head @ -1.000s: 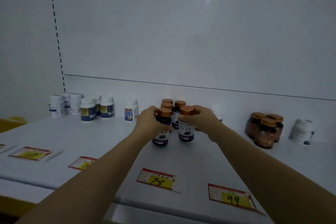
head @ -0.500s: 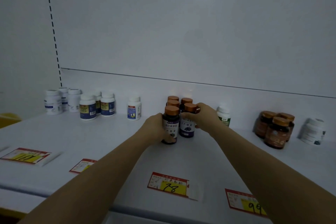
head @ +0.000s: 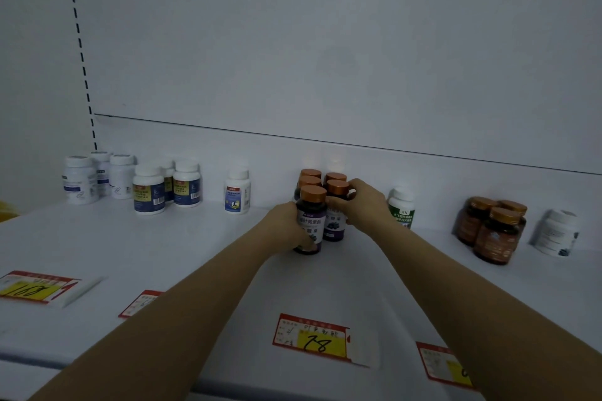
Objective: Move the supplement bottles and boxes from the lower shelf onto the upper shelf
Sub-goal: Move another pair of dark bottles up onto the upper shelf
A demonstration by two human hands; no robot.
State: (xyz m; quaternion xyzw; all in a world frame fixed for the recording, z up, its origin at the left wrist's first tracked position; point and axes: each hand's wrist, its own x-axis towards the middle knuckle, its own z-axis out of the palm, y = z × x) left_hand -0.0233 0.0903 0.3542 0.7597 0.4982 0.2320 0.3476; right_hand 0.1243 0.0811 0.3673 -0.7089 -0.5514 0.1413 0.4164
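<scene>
On the white shelf stands a cluster of dark purple bottles with copper caps. My left hand grips the front bottle low around its body. My right hand holds the second bottle beside it, fingers curled near its cap. Both bottles stand upright on the shelf, touching the three matching bottles behind them.
White bottles, blue-labelled white bottles and a single small white bottle stand at the left. A green-labelled bottle, amber bottles and a white jar stand to the right. Price tags line the front edge.
Both hands pushed the two purple bottles back against the cluster at the rear. My left hand slid down to the bottle's lower body.
</scene>
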